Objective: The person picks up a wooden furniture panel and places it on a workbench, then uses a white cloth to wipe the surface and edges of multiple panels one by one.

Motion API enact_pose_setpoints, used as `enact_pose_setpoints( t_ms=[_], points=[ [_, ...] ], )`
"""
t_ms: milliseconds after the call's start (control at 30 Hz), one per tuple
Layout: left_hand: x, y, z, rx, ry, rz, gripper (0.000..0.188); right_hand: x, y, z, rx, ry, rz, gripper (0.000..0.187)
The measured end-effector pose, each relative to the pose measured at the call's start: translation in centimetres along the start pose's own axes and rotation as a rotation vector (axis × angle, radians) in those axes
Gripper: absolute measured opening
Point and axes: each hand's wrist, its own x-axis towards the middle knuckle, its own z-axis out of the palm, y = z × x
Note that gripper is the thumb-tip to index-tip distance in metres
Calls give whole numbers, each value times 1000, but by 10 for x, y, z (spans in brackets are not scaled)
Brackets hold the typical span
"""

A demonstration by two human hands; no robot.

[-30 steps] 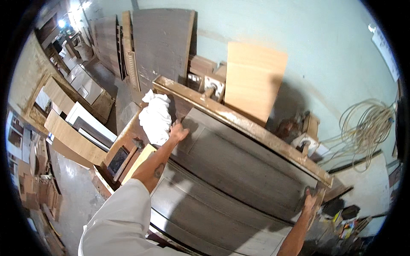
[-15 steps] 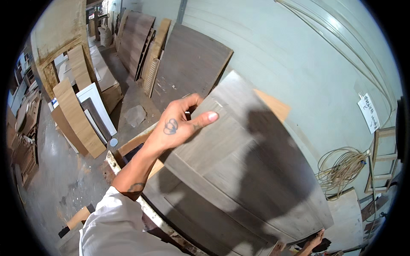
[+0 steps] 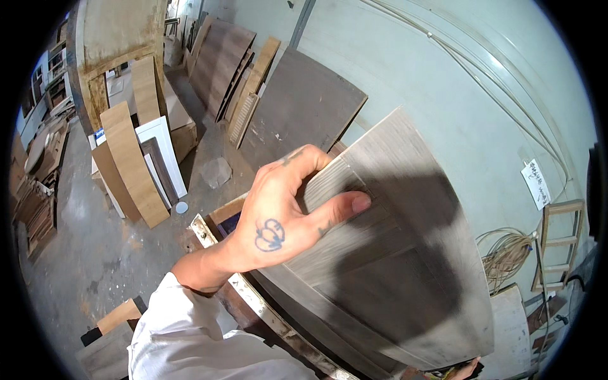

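A grey wood-grain panel door (image 3: 437, 240) with a recessed centre is tilted up in front of me, a dark shadow across its face. My left hand (image 3: 285, 215) is closed on its far left edge, thumb flat on the face and fingers behind, out of sight. At the lower right corner, my right hand (image 3: 470, 367) shows only in part, fingers against the door's edge. Under the raised door lies another grey door (image 3: 316, 332) on a worn workbench (image 3: 263, 304).
Large grey boards (image 3: 310, 101) lean against the pale wall. On the left, light wood strips (image 3: 136, 164) and a white panel (image 3: 168, 152) stand propped up. A coiled hose (image 3: 506, 256) hangs at the right beside a wooden frame (image 3: 560, 247).
The upper door has been tilted up more steeply and come nearer, covering more of the door beneath. My left hand has moved closer with it. My view has shifted a little left.
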Motion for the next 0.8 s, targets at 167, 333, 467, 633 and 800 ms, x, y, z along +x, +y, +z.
enact_pose_setpoints(
  t_ms=[167, 333, 467, 633, 800],
  points=[
    [-6, 9, -16, 46, 36, 8, 32, -24, 12, -3, 30, -18, 23, 44],
    [-6, 15, -24, 126, 42, 9, 32, -41, 37, -14, 26, -31, 99, 49],
    [21, -22, -22, 207, 122, -99, 35, -34, 32, -59, -4, -68, -23, 47],
    [61, -159, -94, 15, 208, -310, 38, -137, -89, 29, 145, -308, -18, 42],
    [53, -270, -185, -59, 36, -343, 59, -158, -144, 28, 180, -591, 45, 38]
  ],
)
